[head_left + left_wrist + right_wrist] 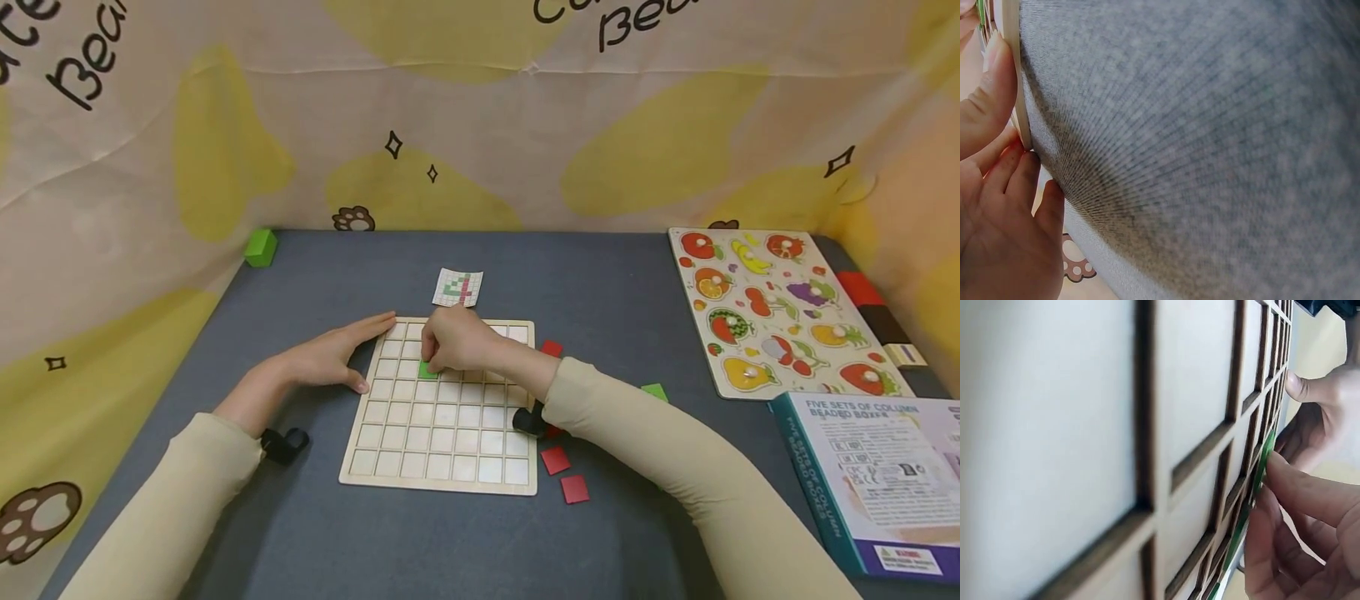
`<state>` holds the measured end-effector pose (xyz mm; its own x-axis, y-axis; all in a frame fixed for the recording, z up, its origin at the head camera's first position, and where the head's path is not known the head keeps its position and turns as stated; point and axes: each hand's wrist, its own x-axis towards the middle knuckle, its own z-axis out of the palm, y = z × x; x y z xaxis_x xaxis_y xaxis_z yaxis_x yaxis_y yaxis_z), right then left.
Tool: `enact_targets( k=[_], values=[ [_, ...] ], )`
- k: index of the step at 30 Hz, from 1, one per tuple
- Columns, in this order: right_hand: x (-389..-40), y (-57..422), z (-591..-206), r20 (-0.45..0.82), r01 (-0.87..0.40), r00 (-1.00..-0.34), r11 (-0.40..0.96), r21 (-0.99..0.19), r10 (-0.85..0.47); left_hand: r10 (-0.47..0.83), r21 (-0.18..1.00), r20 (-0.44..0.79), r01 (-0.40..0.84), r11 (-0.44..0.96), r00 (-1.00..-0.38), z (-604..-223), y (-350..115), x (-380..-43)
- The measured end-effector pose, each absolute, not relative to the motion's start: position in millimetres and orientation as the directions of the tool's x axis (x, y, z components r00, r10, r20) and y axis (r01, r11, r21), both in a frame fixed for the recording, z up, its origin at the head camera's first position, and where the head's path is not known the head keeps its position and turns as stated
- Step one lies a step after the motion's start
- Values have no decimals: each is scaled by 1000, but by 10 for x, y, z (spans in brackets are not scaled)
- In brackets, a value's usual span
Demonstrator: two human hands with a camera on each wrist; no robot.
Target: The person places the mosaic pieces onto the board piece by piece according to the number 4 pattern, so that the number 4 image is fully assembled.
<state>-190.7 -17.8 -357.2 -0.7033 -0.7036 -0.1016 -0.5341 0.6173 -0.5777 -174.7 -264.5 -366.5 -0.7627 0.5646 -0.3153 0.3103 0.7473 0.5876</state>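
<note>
A square wooden grid board (pixel 438 486) with white cells lies on the dark table. My right hand (pixel 463 340) bends over its upper part, thumb and fingers pinching a green square tile (pixel 1265 459) at a cell. More green (pixel 1237 535) shows along the cells beneath those fingers in the right wrist view; from the head this is mostly hidden. My left hand (pixel 330 354) touches the board's left edge with fairly straight fingers, its thumb (pixel 999 87) against the rim in the left wrist view. Just beyond the board lies a small card (pixel 457 287) with a green and red grid pattern.
Red tiles (pixel 556 460) lie along the board's right side, partly under my right forearm. A green tile (pixel 655 392) sits farther right. A fruit puzzle board (pixel 783 308) and a boxed set (pixel 877 475) occupy the right side. A green block (pixel 260 248) stands at the far-left corner.
</note>
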Motion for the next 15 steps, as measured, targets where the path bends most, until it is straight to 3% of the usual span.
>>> enact_targets(
  k=[7,15],
  values=[
    [-1936,41,-3373,-141,-569,-654,607,-556,-743,580,591,-298,330,736,-758,-3688,-2646,-1750],
    [-2110,1026,-3194,-187,-524,-644,606,-599,-742,568,581,-303,325,746,-765,-3685,-2636,-1746]
  ],
)
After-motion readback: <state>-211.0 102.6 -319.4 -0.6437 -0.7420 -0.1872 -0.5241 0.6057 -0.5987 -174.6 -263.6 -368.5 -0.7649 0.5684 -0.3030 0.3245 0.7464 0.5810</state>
